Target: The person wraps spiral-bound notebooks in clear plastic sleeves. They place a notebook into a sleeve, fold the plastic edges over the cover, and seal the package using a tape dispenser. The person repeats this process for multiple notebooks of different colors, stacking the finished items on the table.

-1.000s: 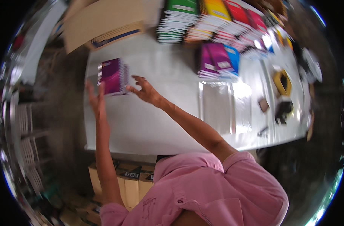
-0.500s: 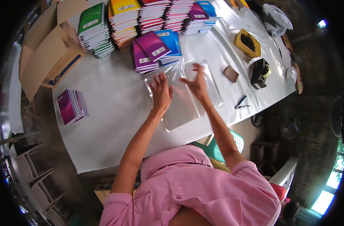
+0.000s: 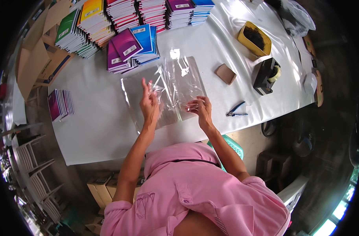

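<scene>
Clear plastic bags lie flat in a loose pile in front of me, their glossy film creased and shining. Over the left part of the pile is my left hand, fingers stretched upward and apart, with crinkled film beside its palm. At the pile's near right side, my right hand has its fingers bent around the edge of a bag and pinches the film. Just beyond the pile sit spiral notebooks, a purple one overlapping blue ones.
Tall stacks of green, yellow and other notebooks line the far side. Small purple notebooks stand at left, near a cardboard box. To the right are a brown block, cutting pliers, a tape dispenser and a yellow tub.
My right hand has come nearer to me, from the middle of the bags to their near right edge, and closed on film. The left hand stays over the left part. The whole view has shifted.
</scene>
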### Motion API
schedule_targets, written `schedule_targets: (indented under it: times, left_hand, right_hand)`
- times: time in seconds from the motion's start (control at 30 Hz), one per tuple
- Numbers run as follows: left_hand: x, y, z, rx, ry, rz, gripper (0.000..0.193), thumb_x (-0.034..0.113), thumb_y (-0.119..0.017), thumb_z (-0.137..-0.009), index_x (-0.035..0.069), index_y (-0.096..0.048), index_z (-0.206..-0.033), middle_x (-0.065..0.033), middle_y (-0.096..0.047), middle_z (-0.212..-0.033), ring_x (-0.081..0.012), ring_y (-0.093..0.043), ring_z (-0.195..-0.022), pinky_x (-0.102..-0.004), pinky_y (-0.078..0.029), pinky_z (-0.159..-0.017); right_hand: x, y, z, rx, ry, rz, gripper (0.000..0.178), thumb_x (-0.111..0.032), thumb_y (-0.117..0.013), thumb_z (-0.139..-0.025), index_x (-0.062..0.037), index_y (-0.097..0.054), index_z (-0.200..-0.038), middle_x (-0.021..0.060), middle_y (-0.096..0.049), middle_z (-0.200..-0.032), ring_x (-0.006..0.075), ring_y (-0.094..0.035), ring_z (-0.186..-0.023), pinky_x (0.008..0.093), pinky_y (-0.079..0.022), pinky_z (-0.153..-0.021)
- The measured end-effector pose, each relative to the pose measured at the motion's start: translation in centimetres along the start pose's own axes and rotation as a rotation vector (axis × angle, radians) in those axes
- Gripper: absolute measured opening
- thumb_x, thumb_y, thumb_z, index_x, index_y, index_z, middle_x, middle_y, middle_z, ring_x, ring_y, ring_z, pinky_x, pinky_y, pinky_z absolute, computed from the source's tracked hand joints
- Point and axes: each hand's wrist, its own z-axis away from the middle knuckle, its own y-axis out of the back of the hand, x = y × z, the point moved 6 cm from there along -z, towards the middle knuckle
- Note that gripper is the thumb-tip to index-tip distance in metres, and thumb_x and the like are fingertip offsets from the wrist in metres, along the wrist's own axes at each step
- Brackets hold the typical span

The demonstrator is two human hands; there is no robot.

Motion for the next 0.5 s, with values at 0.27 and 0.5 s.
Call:
schedule_targets:
  times: [0.27,0.5]
  left_hand:
    - [-0.5,1.7,6.5,0.226,-0.011,0.240,0.058,0.007,-0.043,-0.100,0.004,-0.015,-0.151,-0.0185,-0.032,-0.151,-0.0265,-0.049,-0.127,-0.0280,-0.040,-0.101]
    - [2.9,5.1,7.4,0.460,-0.137,-0.848,0.064,-0.010,-0.048,-0.086,0.001,-0.030,-0.146,-0.0254,-0.033,-0.148,-0.0384,-0.040,-0.134,-0.0455,-0.031,-0.109]
  right_hand:
    - [-6.3,-8.7,2.1,-0.228,0.847,1.078,0.048,-0.010,-0.070,-0.079,-0.0078,-0.050,-0.122,0.0136,-0.048,-0.129,0.0332,-0.044,-0.121,0.0441,-0.036,-0.097]
    - [-1.3,-4.2,-4.7,-0.228,0.740,1.142,0.026,-0.006,-0.065,-0.081,-0.0099,-0.058,-0.106,0.0089,-0.053,-0.122,0.0309,-0.045,-0.117,0.0443,-0.035,-0.094]
